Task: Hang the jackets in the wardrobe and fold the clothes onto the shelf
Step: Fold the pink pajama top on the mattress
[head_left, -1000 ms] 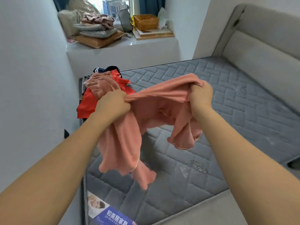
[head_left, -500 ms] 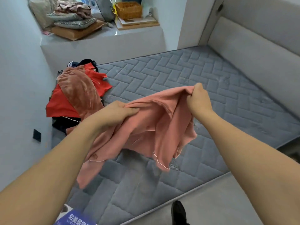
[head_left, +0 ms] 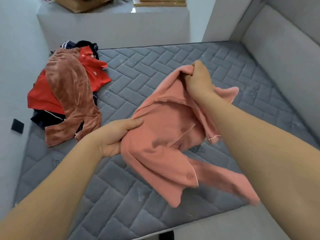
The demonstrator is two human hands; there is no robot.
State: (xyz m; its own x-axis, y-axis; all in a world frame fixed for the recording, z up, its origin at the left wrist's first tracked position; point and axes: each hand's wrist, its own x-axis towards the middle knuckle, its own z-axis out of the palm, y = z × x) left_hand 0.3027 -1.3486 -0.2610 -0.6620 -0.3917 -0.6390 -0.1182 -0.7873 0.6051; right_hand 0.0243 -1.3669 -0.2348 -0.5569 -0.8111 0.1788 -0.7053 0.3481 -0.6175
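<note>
A pink buttoned pyjama top (head_left: 162, 146) hangs stretched between my two hands just above the grey quilted mattress (head_left: 142, 70). My left hand (head_left: 117, 134) grips its near shoulder, thumb on top of the cloth. My right hand (head_left: 199, 78) pinches the far shoulder by the collar, held higher. One sleeve trails toward the mattress's near edge, blurred. A pile of clothes lies at the mattress's left end: a brownish-pink velvet garment (head_left: 72, 94) on top of a red polo shirt (head_left: 93, 73) and dark navy items (head_left: 46, 118).
A grey padded headboard (head_left: 280, 49) runs along the right side. A white ledge (head_left: 112, 23) with a cardboard box stands beyond the mattress. The left wall carries a black socket (head_left: 17, 125). Grey floor lies below the near edge.
Both hands have lowered the pink top toward the mattress and drawn it out flatter; my right hand moved farther away and right. The view tilted downward.
</note>
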